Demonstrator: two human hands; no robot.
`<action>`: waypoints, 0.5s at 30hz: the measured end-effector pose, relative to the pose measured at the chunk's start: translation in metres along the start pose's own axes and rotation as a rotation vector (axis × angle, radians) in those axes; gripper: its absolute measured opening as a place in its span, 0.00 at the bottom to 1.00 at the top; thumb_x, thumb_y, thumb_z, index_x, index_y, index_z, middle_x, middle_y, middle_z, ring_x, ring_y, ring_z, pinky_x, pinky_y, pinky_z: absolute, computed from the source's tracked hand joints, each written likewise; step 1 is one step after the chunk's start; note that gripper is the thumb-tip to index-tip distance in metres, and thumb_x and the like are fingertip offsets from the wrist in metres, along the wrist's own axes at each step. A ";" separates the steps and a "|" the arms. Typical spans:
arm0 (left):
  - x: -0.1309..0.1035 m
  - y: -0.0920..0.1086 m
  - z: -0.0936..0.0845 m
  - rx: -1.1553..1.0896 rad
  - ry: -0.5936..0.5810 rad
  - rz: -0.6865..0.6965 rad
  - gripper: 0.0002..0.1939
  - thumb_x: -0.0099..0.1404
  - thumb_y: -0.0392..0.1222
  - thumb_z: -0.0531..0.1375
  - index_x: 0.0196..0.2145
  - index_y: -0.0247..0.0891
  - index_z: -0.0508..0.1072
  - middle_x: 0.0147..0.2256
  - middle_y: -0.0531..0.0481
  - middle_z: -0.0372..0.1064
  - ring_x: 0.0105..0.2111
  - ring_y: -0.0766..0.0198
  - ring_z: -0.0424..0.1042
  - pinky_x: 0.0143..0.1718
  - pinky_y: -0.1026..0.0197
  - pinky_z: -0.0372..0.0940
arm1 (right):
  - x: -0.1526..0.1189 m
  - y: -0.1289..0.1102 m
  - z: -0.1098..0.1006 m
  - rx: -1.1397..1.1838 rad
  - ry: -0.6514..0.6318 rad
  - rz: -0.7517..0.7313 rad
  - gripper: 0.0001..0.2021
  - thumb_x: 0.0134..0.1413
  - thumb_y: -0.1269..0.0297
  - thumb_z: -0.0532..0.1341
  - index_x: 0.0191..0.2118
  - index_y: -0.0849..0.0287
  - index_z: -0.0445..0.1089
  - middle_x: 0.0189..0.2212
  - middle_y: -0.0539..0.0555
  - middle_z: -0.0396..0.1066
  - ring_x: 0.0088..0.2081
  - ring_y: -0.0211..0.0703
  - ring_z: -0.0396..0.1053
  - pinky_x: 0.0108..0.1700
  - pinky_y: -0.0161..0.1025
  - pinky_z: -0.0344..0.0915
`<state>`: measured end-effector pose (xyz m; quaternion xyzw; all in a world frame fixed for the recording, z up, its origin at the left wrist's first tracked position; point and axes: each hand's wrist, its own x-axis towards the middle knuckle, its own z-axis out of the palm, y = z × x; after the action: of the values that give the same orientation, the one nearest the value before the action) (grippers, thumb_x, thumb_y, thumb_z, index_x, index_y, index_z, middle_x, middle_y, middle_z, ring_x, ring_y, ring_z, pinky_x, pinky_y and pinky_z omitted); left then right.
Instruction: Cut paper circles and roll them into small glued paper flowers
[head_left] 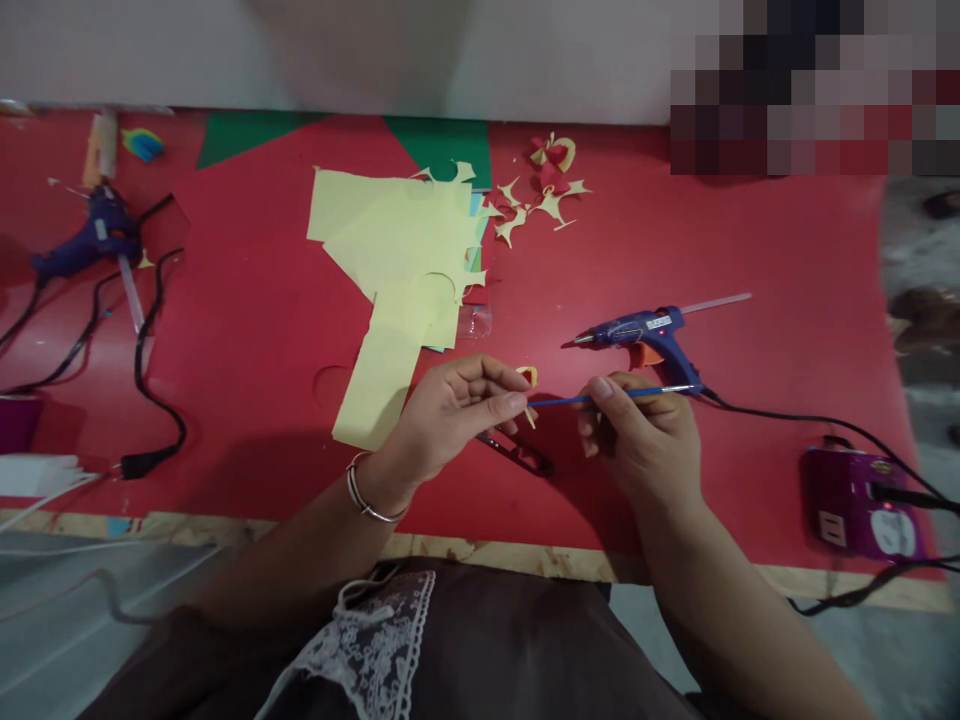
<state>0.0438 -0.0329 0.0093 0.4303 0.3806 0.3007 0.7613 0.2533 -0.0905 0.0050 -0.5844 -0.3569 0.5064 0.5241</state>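
Observation:
My left hand (480, 400) is closed in a pinch over the middle of the table. A small yellow-and-red paper piece (529, 376) shows at its fingertips, partly hidden by them. My right hand (637, 425) grips a thin blue stick (645, 392) with a shiny pale end, held nearly level. The stick's far tip reaches the left thumb and fingertips. Below the left fingers lies a dark tool (525, 457), partly covered; its kind is unclear. Just beyond the right hand, a blue glue gun (637, 330) with an orange trigger lies on its side, a clear glue stick in its back.
Yellow paper sheets (390, 230) lie left of centre, with cut scraps (551, 205) and red-and-yellow paper pieces (553, 152) beyond. Another glue gun (94, 235) and black cords occupy the left. A purple power box (862, 505) sits at right on the red table (787, 260).

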 end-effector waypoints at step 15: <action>0.000 -0.006 0.004 -0.111 -0.019 0.005 0.12 0.67 0.48 0.70 0.38 0.36 0.77 0.30 0.49 0.80 0.29 0.68 0.78 0.30 0.68 0.71 | -0.002 -0.003 0.002 0.009 -0.002 0.015 0.22 0.59 0.46 0.72 0.25 0.60 0.75 0.18 0.48 0.69 0.15 0.31 0.65 0.17 0.29 0.61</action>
<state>0.0481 -0.0378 0.0054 0.3913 0.3552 0.3190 0.7867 0.2510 -0.0918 0.0082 -0.5840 -0.3507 0.5127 0.5226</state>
